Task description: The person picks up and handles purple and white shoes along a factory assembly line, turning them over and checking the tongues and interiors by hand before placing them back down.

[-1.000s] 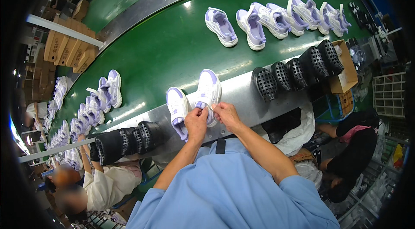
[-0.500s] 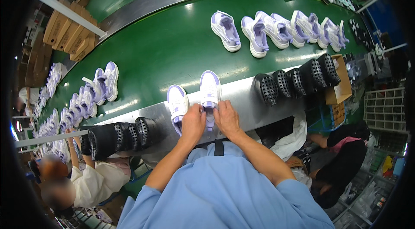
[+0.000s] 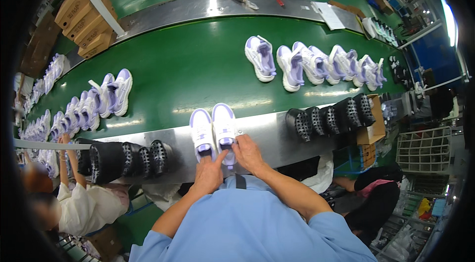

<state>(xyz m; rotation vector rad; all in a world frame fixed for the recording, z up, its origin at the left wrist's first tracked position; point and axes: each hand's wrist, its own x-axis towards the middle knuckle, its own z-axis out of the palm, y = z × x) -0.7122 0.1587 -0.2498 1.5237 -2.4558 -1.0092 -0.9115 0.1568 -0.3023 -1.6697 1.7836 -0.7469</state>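
Two white-and-lilac sneakers stand side by side before me on the metal ledge, toes pointing away and reaching over the green belt. The left sneaker (image 3: 201, 131) has my left hand (image 3: 208, 175) at its heel, fingers partly hidden in the opening and thumb stretched toward the other shoe. At the collar of the right sneaker (image 3: 225, 126), my right hand (image 3: 249, 154) pinches the right side with thumb and fingers. A dark lining shows inside both openings.
Black perforated shoe forms (image 3: 159, 157) stand left on the ledge, and more black forms (image 3: 329, 119) stand right, beside a cardboard box (image 3: 372, 133). Sneaker rows (image 3: 79, 109) line the green belt (image 3: 188, 59) on both sides. Co-workers sit left (image 3: 94, 207) and right (image 3: 378, 190).
The right sneaker has come left and now sits against the left one. My left hand has moved from the right sneaker to the left one's heel. The whole view has shifted slightly.
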